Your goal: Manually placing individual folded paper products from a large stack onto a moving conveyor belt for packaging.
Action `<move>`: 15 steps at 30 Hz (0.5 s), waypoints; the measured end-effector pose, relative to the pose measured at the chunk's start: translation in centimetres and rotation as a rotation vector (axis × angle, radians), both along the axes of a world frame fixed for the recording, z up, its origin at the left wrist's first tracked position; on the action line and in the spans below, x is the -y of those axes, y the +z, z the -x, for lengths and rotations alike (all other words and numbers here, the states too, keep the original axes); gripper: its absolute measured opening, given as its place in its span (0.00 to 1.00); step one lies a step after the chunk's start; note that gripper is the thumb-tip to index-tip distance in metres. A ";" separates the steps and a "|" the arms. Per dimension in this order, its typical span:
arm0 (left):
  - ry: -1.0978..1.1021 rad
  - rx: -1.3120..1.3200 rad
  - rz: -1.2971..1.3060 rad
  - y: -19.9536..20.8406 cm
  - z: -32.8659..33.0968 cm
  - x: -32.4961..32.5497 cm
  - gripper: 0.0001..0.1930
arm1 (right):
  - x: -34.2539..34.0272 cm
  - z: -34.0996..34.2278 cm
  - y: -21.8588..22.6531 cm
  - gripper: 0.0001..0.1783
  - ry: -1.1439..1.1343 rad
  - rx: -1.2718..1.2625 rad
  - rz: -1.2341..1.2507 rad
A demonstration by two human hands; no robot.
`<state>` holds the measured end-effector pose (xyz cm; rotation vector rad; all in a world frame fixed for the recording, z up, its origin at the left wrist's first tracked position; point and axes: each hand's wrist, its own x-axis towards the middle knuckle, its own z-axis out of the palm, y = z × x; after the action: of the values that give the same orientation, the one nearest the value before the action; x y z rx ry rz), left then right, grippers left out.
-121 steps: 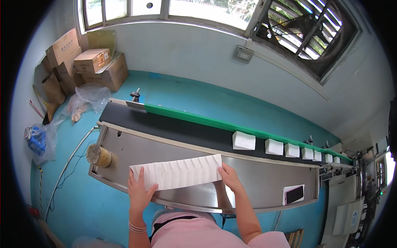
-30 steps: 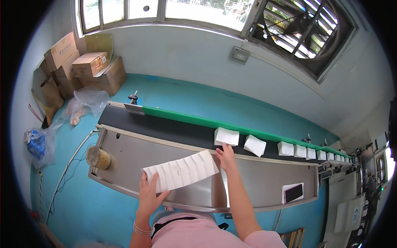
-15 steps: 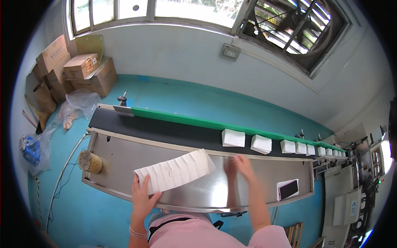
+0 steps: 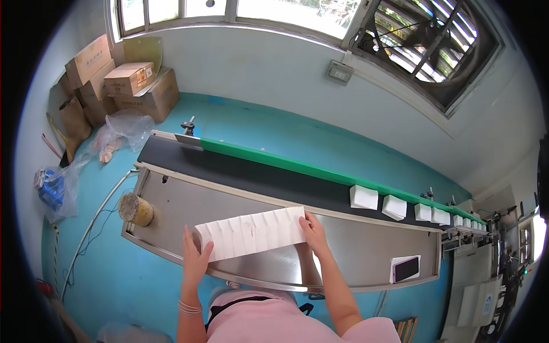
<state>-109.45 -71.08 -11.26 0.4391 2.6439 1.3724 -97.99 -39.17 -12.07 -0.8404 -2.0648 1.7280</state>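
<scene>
A long row of white folded paper stacks, packed side by side like napkins, lies slightly slanted over the steel table. At its left end is my left hand, thumb and fingers closed about the end. My right hand grips the opposite end, thumb on the near side. Just beyond the row runs a black conveyor belt. Toward its right part stand several separate white paper stacks, spaced along a green side rail.
A round yellowish block stands at the table's left end. A phone rests on white paper at the right. Cardboard boxes and plastic bags fill the far left corner. Machinery stands at the far right.
My right hand has come left and taken hold of the row's right end. The row now lies more level. The stacks on the belt have shifted right, and the view has moved somewhat.
</scene>
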 end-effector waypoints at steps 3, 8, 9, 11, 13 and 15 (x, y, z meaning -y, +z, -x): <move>-0.046 0.113 -0.140 -1.9 0.1 0.1 0.39 | 2.8 0.9 1.7 0.27 0.140 0.020 -0.038; -0.108 0.267 -0.333 0.8 -0.7 -1.8 0.39 | 4.1 1.5 1.2 0.27 0.199 0.088 -0.074; -0.090 0.236 -0.331 0.3 -0.6 -1.6 0.39 | 3.8 1.7 0.6 0.27 0.201 0.087 -0.074; -0.075 0.206 -0.332 -0.1 -0.3 -1.4 0.39 | 3.4 1.9 0.3 0.26 0.245 0.058 0.050; -0.075 0.241 -0.352 -0.1 -0.1 -1.1 0.39 | 3.1 1.8 0.8 0.27 0.289 0.063 0.007; -0.068 0.237 -0.348 -0.4 0.0 -0.7 0.39 | 3.2 1.9 1.7 0.28 0.336 0.069 -0.035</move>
<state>-109.48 -70.34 -11.67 0.3715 2.1899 1.7477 -99.88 -42.32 -10.39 -0.5733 -2.3865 1.8416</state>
